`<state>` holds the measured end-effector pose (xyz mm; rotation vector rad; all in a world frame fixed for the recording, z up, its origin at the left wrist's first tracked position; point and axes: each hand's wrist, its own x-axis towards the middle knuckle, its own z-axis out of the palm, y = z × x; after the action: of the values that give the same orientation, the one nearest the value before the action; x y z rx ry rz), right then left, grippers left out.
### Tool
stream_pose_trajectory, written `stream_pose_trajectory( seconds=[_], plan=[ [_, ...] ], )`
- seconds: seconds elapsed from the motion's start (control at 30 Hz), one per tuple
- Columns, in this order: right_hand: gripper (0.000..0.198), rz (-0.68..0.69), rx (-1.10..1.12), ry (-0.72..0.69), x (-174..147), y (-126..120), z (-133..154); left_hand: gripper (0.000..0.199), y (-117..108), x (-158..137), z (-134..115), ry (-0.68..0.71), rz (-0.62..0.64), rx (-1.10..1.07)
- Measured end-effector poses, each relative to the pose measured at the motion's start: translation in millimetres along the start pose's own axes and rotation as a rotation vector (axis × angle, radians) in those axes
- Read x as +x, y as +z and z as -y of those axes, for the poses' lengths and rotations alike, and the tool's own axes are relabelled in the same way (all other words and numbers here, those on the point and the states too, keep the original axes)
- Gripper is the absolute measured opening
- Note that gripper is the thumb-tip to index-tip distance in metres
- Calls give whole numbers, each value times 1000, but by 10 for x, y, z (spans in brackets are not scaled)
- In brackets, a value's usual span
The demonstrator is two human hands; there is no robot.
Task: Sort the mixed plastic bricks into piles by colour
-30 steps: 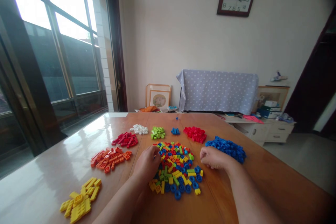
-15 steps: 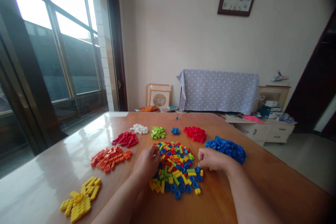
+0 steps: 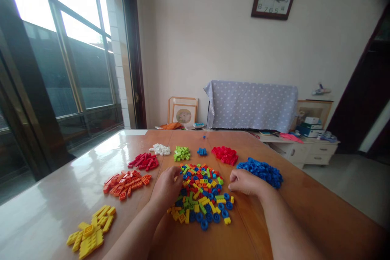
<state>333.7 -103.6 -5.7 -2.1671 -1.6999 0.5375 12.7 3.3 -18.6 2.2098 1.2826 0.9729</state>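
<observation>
A mixed pile of toy building bricks (image 3: 202, 201), in yellow, green, red, orange and blue, lies on the table between my hands. My left hand (image 3: 167, 185) is at the pile's left edge with its fingers curled in. Whatever those fingers may hold is hidden. On the other side, my right hand (image 3: 245, 182) rests between the mixed pile and a heap of blue bricks (image 3: 260, 172). Its fingers are folded together, and nothing can be made out in them. Several round blue pieces (image 3: 209, 216) sit along the pile's near edge.
Sorted piles stand around on the wooden table (image 3: 189, 248): yellow bricks (image 3: 91, 235), orange bricks (image 3: 124, 183), dark red bricks (image 3: 144, 161), white bricks (image 3: 160, 149), light green bricks (image 3: 182, 153), a few blue bricks (image 3: 202, 151) and red bricks (image 3: 224, 155).
The whole view has shifted slightly. My left hand has drawn back a little to the left, uncovering a yellow brick at the pile's edge. My right hand stays nearly in place.
</observation>
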Motion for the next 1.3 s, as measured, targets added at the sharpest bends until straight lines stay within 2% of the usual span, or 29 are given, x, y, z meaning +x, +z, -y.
stream_pose_trajectory(
  seconds=[0.17,0.37,0.53,0.7,0.83,0.93,1.03,1.13,1.3],
  plan=[
    [10,5,-47,15,-16,68,92,19,-4,27,50,3,-15,-26],
    [12,-47,-112,4,3,150,154,15,-31,-52,-70,-3,6,-13],
    [10,-109,-174,-15,69,236,100,12,-35,-84,-124,-15,6,-9],
    [6,-173,-94,-31,114,226,32,9,-94,-116,-211,-9,1,-76],
    [4,-269,92,-187,48,161,256,11,-54,-188,-370,8,62,-335],
    [7,-269,246,-337,-86,152,599,21,36,-258,-497,-113,217,-704],
    [8,-300,295,-408,-234,190,910,35,89,-308,-576,-255,319,-992],
    [9,-301,294,-462,-332,245,1098,46,78,-329,-596,-340,377,-1152],
    [12,-287,234,-517,-404,318,1252,46,58,-337,-588,-354,478,-1298]
  ],
)
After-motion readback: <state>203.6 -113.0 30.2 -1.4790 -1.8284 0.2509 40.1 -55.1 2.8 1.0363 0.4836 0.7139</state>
